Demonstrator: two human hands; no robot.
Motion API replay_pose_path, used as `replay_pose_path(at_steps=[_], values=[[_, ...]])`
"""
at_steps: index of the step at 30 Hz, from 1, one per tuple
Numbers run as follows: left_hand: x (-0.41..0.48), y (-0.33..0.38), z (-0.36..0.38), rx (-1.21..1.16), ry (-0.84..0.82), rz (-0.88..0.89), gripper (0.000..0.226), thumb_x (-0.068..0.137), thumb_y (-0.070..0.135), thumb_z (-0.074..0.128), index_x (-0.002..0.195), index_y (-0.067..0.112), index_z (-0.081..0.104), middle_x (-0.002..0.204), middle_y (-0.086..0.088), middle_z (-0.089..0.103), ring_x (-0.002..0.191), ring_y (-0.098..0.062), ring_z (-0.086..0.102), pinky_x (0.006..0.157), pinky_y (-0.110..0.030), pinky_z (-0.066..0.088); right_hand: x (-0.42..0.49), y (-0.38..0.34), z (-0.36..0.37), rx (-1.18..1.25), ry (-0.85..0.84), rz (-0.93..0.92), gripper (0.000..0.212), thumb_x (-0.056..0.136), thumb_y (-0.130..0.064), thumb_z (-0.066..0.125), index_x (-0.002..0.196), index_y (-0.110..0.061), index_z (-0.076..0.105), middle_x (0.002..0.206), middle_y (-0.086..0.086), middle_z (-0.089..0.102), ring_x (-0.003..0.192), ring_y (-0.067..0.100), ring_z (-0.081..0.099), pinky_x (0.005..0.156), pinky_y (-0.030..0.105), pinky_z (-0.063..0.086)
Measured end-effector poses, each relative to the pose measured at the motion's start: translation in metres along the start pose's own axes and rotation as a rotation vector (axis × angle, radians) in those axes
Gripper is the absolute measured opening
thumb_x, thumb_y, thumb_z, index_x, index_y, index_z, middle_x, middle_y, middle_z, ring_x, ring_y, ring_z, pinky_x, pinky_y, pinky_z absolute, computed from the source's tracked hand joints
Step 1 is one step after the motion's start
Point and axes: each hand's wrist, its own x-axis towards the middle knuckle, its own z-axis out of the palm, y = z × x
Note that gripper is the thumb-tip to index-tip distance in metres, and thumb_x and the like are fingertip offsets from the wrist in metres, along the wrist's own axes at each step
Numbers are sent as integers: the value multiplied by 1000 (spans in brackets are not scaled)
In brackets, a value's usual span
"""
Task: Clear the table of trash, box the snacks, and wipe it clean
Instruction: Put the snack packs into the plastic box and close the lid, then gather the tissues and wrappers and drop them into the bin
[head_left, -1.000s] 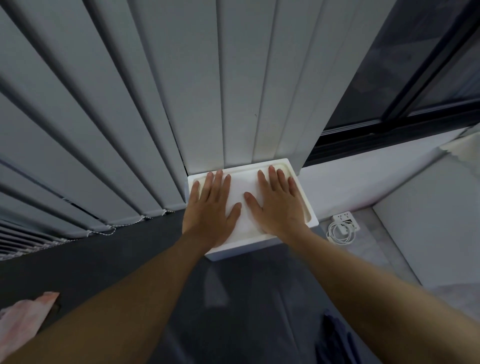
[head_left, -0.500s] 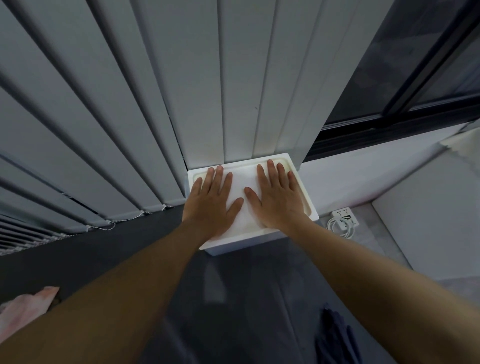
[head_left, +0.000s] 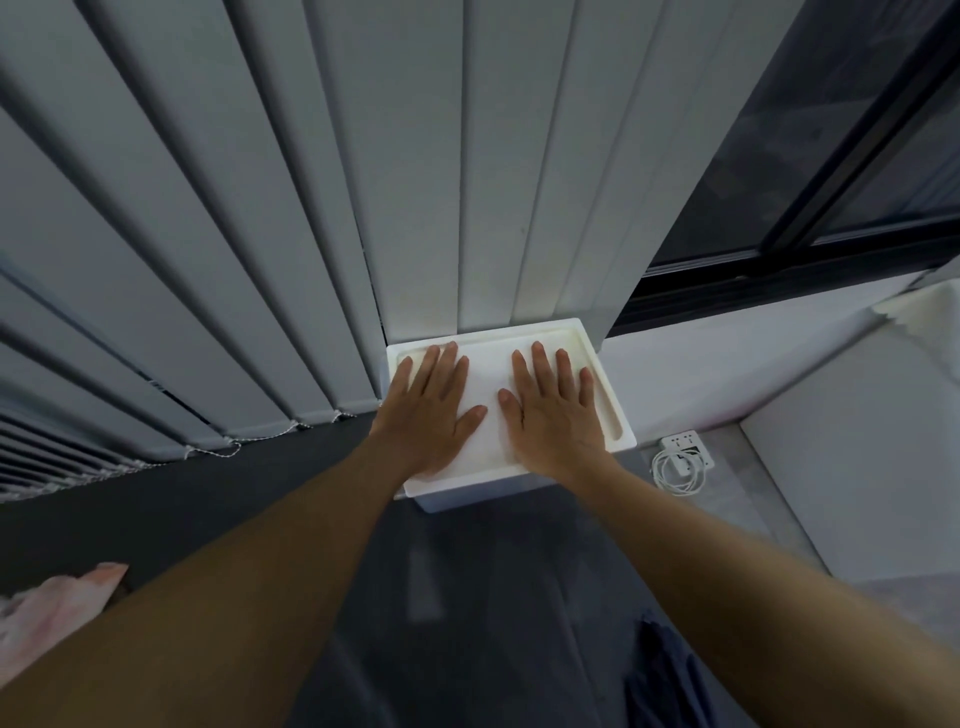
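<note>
box: white lidded box (head_left: 597, 358) on dark floor, back edge against vertical blinds (head_left: 260, 208), below the window (head_left: 857, 156)
L hand: left hand (head_left: 431, 405) flat on lid's left half, fingers straight & spread, gripping nothing
R hand: right hand (head_left: 553, 405) flat on lid's right half, same pose, thumbs near each other
nearby: power strip w/ coiled white cable (head_left: 680, 462) just right of box; pink cloth (head_left: 47, 608) far left

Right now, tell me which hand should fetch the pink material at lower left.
Left, probably. The left hand and right hand both lie flat on the white box lid, holding nothing, but the pink material lies just outside the left forearm; the right would have to cross over.
</note>
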Motion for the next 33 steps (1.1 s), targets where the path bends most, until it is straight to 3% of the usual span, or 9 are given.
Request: replay_pose_path(at_steps=[6, 11, 18, 26, 33], values=[[-8, -4, -1, -118, -97, -40, 74, 101, 59, 17, 158, 17, -4, 167, -5, -7, 154, -29, -4, 122, -43, -2, 2, 1, -11, 24, -73, -7, 63, 101, -54, 13, 156, -26, -2, 165, 2, -9, 152, 30, -6, 121, 54, 0], [-36, -15, -29, -169, -8, -122, 67, 102, 56, 18, 159, 25, -1, 168, 1, -1, 154, -27, 3, 122, -43, 5, -11, -17, -28, 117, 47, 9, 70, 94, -61, 8, 154, -28, 20, 165, 1, 13, 151, 29, 11, 122, 54, 4], [-105, -45, -76, -172, 28, -260, 65, 103, 54, 19, 159, 22, 11, 165, -5, 18, 149, -34, 23, 121, -50, 20, -22, -61, -54, 150, 59, -88, 69, 93, -69, 15, 151, -33, 27, 163, -1, 18, 151, 30, 13, 120, 55, 3], [-210, -87, -77, -164, 76, -434, 63, 102, 52, 21, 155, 19, 25, 160, -5, 31, 145, -28, 30, 117, -47, 24, -56, -147, -59, 221, 44, -308, 63, 97, -64, 28, 147, -26, 38, 156, 4, 35, 146, 26, 25, 119, 52, 20], [-306, -130, -55, -215, 58, -595, 63, 102, 53, 24, 157, 21, 23, 162, -3, 28, 149, -25, 23, 121, -44, 17, -91, -242, -60, 229, 57, -467, 60, 98, -59, 33, 141, -20, 45, 146, 8, 46, 138, 28, 36, 113, 51, 28]])
